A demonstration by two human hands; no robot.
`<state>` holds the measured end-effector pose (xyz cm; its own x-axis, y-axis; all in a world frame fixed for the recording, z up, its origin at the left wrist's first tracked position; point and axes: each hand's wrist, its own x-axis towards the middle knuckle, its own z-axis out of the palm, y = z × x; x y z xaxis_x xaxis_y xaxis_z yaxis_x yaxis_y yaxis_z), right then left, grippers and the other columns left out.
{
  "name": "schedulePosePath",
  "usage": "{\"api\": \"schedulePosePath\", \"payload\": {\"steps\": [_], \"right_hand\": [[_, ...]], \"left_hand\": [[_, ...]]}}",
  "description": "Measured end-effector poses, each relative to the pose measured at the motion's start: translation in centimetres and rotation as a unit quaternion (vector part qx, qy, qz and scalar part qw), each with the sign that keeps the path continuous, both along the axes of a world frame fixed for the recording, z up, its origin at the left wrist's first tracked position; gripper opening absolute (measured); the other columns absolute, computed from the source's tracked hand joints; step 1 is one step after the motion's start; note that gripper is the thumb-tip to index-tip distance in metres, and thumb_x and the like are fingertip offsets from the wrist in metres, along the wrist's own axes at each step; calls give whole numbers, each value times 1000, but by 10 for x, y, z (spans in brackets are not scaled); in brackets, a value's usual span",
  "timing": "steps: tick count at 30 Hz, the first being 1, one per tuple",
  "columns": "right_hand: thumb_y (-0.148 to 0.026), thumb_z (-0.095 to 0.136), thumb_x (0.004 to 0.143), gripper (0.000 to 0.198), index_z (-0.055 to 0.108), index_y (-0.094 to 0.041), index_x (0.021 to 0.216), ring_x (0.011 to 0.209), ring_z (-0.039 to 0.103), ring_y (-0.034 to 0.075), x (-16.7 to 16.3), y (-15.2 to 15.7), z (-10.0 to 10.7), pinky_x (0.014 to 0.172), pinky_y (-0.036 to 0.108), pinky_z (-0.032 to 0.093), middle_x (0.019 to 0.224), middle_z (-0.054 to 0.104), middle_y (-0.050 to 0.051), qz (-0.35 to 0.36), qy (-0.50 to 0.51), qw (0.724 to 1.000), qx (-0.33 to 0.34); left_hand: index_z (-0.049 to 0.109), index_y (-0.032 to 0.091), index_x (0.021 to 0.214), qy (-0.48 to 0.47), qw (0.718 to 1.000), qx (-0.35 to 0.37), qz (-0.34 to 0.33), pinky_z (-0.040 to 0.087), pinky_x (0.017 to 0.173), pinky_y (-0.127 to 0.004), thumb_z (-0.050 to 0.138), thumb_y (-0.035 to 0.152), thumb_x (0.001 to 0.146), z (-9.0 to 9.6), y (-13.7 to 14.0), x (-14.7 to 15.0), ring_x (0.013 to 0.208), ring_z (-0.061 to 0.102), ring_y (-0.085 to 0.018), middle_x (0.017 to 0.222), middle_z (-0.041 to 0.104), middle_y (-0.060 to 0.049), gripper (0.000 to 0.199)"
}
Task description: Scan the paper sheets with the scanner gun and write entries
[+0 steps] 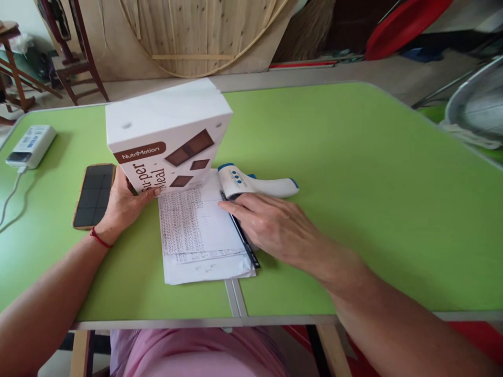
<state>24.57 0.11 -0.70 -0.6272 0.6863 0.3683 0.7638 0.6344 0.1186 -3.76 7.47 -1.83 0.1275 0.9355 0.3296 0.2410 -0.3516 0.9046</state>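
My left hand (124, 201) is closed on the lower left corner of a white box (168, 125) with brown "NutriMotion" print, its thumb along the bottom edge of the front. The box leans over the top of some handwritten paper sheets (183, 222). My right hand (271, 225) is closed around the upper part of a black pen (245, 242), which slants along the right edge of the sheets. Some of that hand's fingertips are hidden. Just beyond them lies a white and blue infrared thermometer (251, 182) on its side, its handle pointing right.
A phone (94, 196) lies left of my left hand. Farther left is a white power bank (33, 146) with a cable (11, 196). The green table (353, 173) has a metal seam near me. Behind it stand a wooden chair (76, 63) and a round wooden board (204, 31).
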Motion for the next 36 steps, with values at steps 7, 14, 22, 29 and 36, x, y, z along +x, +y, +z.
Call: {"api": "schedulePosePath", "payload": {"steps": [7, 14, 22, 29, 36], "right_hand": [[-5, 51, 80, 39, 63, -9, 116, 93, 65, 29, 18, 27, -12, 79, 47, 57, 102, 68, 17, -177, 130, 973, 72], [-13, 51, 79, 41, 61, -10, 118, 89, 67, 30, 26, 41, -24, 84, 53, 54, 100, 71, 17, -171, 102, 978, -62], [-25, 62, 74, 39, 61, -15, 111, 78, 65, 27, 16, 29, -6, 56, 40, 56, 96, 67, 15, -206, 308, 928, 16], [-39, 59, 85, 17, 57, -27, 96, 59, 56, 18, -17, -23, 26, 49, 34, 52, 71, 58, 3, 72, 609, 747, -257], [-47, 61, 85, 24, 60, -23, 85, 59, 50, 14, -37, -32, 21, 50, 29, 47, 71, 57, 2, 126, 638, 639, -411]], "left_hand": [[55, 17, 110, -26, 997, -42, 59, 55, 86, -44, 89, 42, 58, 4, -5, 3, 102, 65, -29, 111, 67, -10, 66], [61, 17, 105, -66, 996, -57, 9, 55, 80, -39, 82, 44, 70, 21, -19, 9, 95, 66, -25, 105, 70, -8, 49], [63, 19, 106, -32, 995, -91, -29, 56, 78, -41, 77, 49, 75, 24, -29, 10, 93, 67, -26, 105, 71, -7, 45], [59, 18, 110, 18, 995, -81, -49, 57, 78, -47, 80, 48, 71, 26, -32, 10, 92, 67, -28, 108, 69, -11, 54], [49, 20, 121, 36, 990, -85, -103, 57, 83, -51, 85, 39, 67, 24, -33, 5, 105, 63, -33, 118, 63, -14, 67]]}}
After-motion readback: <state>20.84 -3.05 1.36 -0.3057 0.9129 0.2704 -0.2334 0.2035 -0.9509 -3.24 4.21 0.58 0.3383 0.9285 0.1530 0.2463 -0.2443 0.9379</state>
